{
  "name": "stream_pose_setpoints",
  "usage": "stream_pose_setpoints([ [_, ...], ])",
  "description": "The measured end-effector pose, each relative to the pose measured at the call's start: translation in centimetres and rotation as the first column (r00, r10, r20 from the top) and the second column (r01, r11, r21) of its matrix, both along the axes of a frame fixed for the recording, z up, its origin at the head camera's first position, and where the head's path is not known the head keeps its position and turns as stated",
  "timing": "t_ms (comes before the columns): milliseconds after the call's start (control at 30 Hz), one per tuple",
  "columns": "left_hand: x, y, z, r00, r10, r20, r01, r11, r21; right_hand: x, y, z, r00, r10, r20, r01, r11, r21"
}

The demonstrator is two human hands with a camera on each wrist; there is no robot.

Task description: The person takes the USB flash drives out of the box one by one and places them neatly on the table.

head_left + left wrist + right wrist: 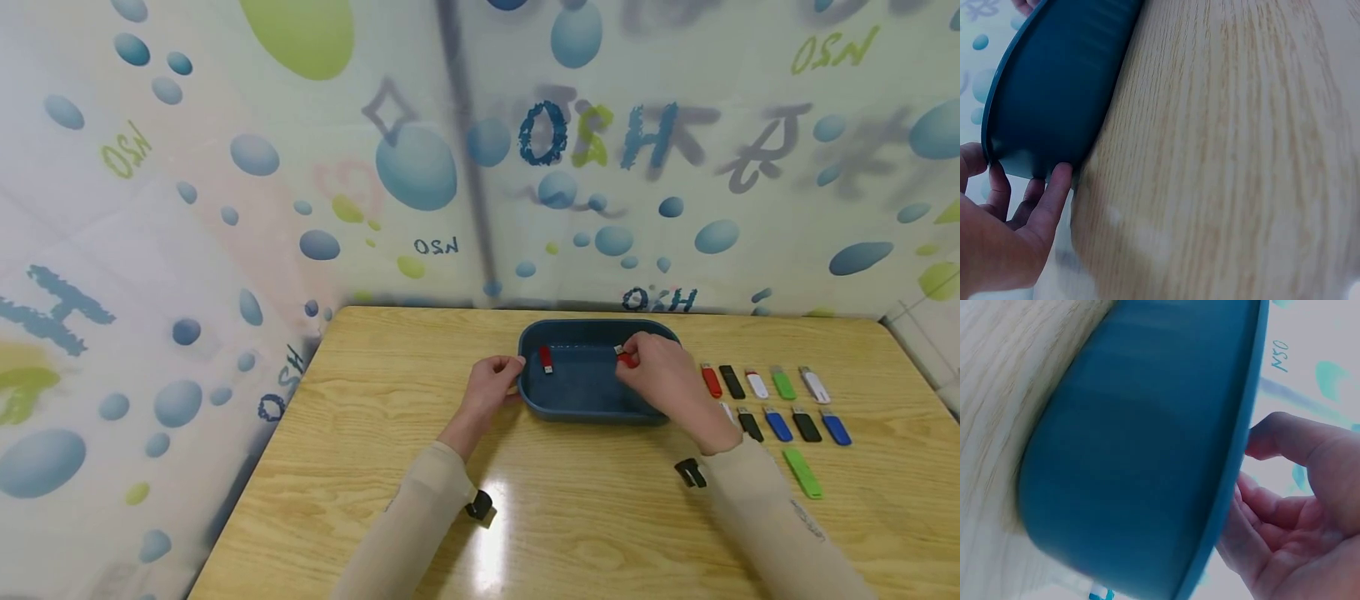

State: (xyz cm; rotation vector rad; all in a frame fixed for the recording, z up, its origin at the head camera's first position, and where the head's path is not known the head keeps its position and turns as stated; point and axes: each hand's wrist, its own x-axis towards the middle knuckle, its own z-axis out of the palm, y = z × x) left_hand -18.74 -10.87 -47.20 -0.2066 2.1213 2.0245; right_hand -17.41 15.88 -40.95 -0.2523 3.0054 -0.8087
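Note:
A dark blue plastic tray (592,415) stands near the table's back edge. My left hand (491,383) holds its left end; in the left wrist view, the hand's (1016,231) fingertips touch the outer wall and the thumb is at the rim. Over the tray's right part, my right hand (663,375) pinches a red USB stick (625,357) with its metal plug pointing up and left. Another red USB stick (546,358) lies inside at the left. From the right wrist, the tray wall (1141,437) hides most of what the right hand (1297,519) grips.
Right of the tray, several USB sticks lie in two rows, among them a red one (711,381), a white one (814,385) and a blue one (836,427). A longer green stick (802,473) lies nearer the front. A patterned curtain (420,208) hangs behind the wooden table (360,400).

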Motion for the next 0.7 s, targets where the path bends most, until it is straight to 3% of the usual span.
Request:
stream_pose_setpoints([
  [367, 0.1, -0.1, 0.0, 1.000, -0.001, 0.000, 0.001, 1.000, -0.004, 1.9, 2.7, 1.2, 0.998, -0.060, 0.007, 0.060, 0.998, -0.031],
  [700, 0.0, -0.1, 0.1, 1.000, -0.010, 0.009, 0.010, 1.000, 0.008, 3.5, 5.9, 1.2, 0.994, -0.110, 0.016, 0.111, 0.992, -0.053],
])
